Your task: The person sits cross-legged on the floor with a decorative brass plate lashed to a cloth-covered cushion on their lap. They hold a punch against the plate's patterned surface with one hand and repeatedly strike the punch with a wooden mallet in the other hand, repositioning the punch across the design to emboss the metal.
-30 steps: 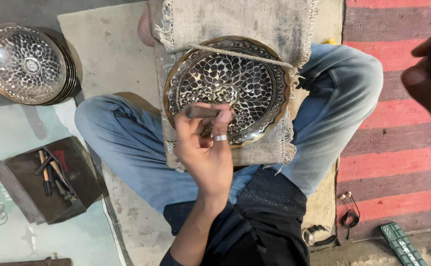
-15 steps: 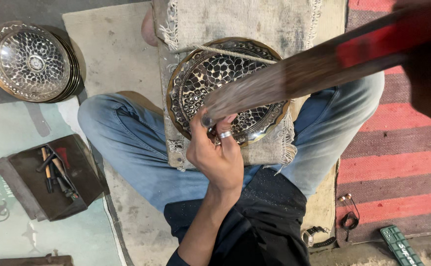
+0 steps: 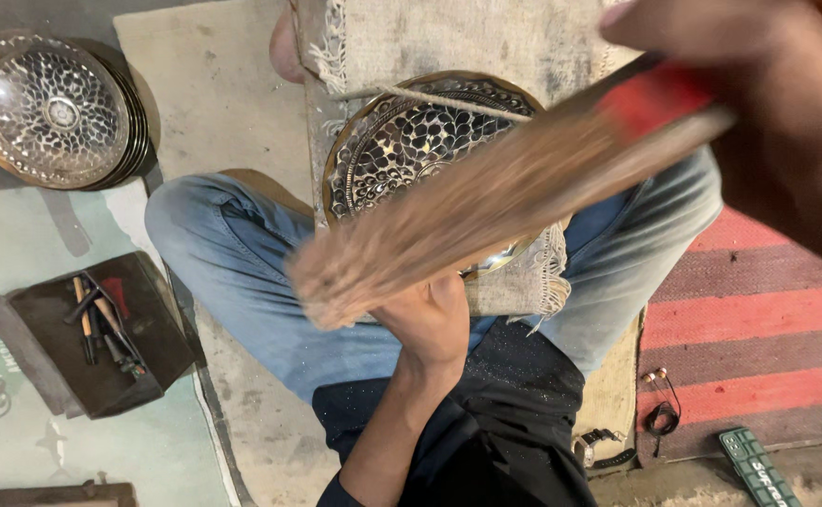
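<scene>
Right hand (image 3: 787, 103) clamped on the brush (image 3: 514, 202), blurred above the plate (image 3: 411, 150) on my lap; left hand (image 3: 430, 319) steadies its rim, grip hidden; a wild stroke could tip it.

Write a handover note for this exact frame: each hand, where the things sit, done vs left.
Left hand: at the near rim of the patterned metal plate, fingers hidden behind the mallet; grip not clear.
Right hand: shut on the wooden mallet, which is blurred across the plate.
The plate lies on a burlap pad on the lap. Stack of similar plates far left; tray of small tools on the floor, left.
Done: pattern covers the plate's visible part.
Left: cannot tell, part of the plate is hidden.
</scene>
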